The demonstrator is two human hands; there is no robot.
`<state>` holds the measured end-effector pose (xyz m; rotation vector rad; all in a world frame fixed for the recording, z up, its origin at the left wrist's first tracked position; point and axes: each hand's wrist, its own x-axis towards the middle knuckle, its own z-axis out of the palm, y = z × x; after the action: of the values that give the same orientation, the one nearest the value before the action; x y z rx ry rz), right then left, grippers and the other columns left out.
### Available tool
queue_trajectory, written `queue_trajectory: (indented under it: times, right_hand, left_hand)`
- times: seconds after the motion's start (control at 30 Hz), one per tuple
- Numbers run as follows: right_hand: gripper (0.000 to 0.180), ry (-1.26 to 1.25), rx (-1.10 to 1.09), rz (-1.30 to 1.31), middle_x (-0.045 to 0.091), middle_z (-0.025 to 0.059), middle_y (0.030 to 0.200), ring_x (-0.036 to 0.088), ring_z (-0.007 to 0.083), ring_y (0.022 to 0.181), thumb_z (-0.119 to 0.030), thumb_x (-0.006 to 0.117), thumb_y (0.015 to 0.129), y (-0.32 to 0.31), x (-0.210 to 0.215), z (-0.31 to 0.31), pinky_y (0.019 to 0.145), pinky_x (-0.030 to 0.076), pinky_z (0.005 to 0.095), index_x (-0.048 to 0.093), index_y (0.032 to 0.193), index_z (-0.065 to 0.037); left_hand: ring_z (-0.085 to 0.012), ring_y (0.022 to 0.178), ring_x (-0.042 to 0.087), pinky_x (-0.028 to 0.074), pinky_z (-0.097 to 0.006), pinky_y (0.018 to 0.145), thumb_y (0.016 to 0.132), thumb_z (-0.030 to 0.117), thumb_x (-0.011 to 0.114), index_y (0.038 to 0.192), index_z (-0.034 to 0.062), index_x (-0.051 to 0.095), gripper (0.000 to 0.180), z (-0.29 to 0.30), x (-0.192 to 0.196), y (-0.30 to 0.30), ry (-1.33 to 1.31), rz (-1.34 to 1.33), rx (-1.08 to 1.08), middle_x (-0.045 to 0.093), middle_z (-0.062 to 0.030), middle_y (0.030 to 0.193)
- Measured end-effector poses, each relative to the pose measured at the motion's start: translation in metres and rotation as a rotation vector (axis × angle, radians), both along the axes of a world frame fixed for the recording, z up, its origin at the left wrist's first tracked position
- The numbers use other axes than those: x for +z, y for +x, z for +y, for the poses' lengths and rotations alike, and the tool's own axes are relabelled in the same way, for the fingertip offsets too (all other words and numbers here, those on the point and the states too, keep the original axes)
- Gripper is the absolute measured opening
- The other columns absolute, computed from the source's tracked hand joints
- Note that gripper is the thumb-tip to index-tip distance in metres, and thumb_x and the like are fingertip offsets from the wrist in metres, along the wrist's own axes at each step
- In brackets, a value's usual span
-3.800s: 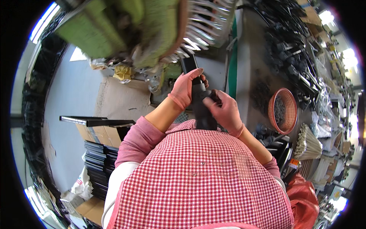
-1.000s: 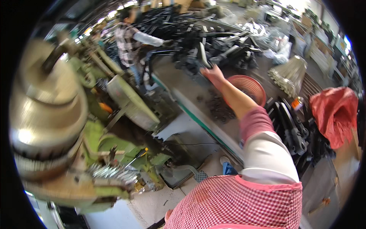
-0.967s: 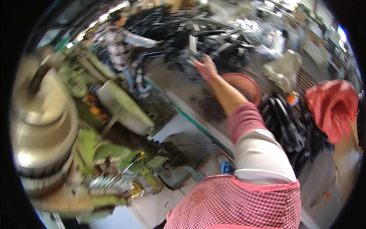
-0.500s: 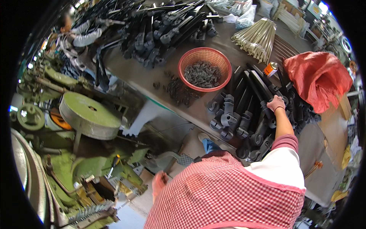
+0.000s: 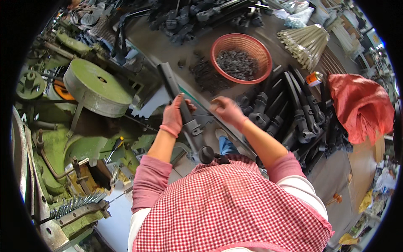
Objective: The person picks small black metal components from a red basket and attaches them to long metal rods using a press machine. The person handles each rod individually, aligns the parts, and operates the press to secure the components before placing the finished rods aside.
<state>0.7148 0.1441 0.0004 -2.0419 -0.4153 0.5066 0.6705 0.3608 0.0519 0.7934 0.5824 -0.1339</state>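
Note:
In front of my body, my left hand (image 5: 173, 115) is wrapped round a black plastic tube (image 5: 168, 80) with a collar partway along and a wider round fitting at its near end. The tube slants from upper left down toward my apron. To its right, apart from it, is my right hand (image 5: 228, 111), slightly blurred, its fingers loosely bent and apart, with nothing visible in them. Beyond that hand stands a red plastic basket (image 5: 268, 67) of small dark parts (image 5: 236, 64). More of the small parts (image 5: 205, 75) lie loose beside the basket on the table.
Several similar black tubes (image 5: 300, 122) are piled at right, near an orange-and-white can (image 5: 314, 78) and a red sack (image 5: 357, 105). A fan of pale rods (image 5: 305, 42) lies behind. Green machinery (image 5: 98, 90) with a round drum fills the left side. A screwdriver (image 5: 115, 147) rests there.
My right hand has left the tube pile and moved left. The left hand has come up from low beside my body and now grips a black tube. The view has shifted.

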Motion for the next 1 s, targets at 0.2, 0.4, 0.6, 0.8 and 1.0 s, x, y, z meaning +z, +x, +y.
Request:
queue_trajectory:
  times: [0.2,0.4,0.6,0.8,1.0]
  right_hand:
    - [0.037,-0.707,0.045,-0.38,0.072,0.0148,0.094,0.069,0.0334,0.09,-0.042,0.063,0.089,0.074,-0.081,0.024,0.079,0.055,0.0446,0.064,0.105,-0.009]
    - [0.034,-0.705,0.002,-0.383,0.069,0.0191,0.106,0.065,0.0349,0.103,-0.035,0.063,0.084,0.067,-0.096,0.041,0.087,0.053,0.046,0.065,0.106,-0.009]
    - [0.026,0.284,0.424,0.628,0.065,0.005,0.093,0.062,0.0122,0.072,-0.012,0.061,0.095,0.001,0.009,0.035,0.067,0.051,0.0275,0.064,0.116,0.004]
    - [0.023,0.307,0.644,0.538,0.056,0.0007,0.089,0.052,0.0072,0.073,-0.013,0.058,0.099,-0.067,0.097,0.073,0.068,0.049,0.0247,0.063,0.112,0.004]
    - [0.023,0.344,0.392,0.696,0.065,0.0055,0.095,0.061,0.0072,0.074,-0.013,0.063,0.096,-0.112,0.106,0.107,0.059,0.052,0.024,0.063,0.112,0.004]
  left_hand:
    - [-0.029,0.083,0.065,0.056,-0.05,0.086,0.098,0.021,0.058,0.11,0.0023,0.058,0.023,0.06,-0.017,-0.058,-0.344,-0.152,0.069,0.064,-0.0118,0.089]
    - [-0.0319,0.096,0.067,0.054,-0.05,0.094,0.099,0.02,0.057,0.108,0.0008,0.061,0.021,0.081,-0.004,-0.107,-0.249,-0.051,0.148,0.067,-0.0135,0.1]
    - [-0.0288,0.084,0.068,0.056,-0.046,0.089,0.096,0.039,0.062,0.1,0.0029,0.059,0.036,0.074,0.025,-0.132,-0.272,-0.076,0.245,0.065,-0.0113,0.087]
    - [-0.0226,0.072,0.062,0.055,-0.042,0.085,0.092,0.05,0.062,0.096,0.006,0.056,0.045,0.064,0.045,-0.137,-0.171,-0.22,0.237,0.059,-0.0058,0.077]
    - [-0.0222,0.067,0.06,0.054,-0.041,0.079,0.093,0.048,0.063,0.09,0.0075,0.055,0.041,0.076,0.046,-0.164,-0.227,-0.308,0.362,0.059,-0.0062,0.075]
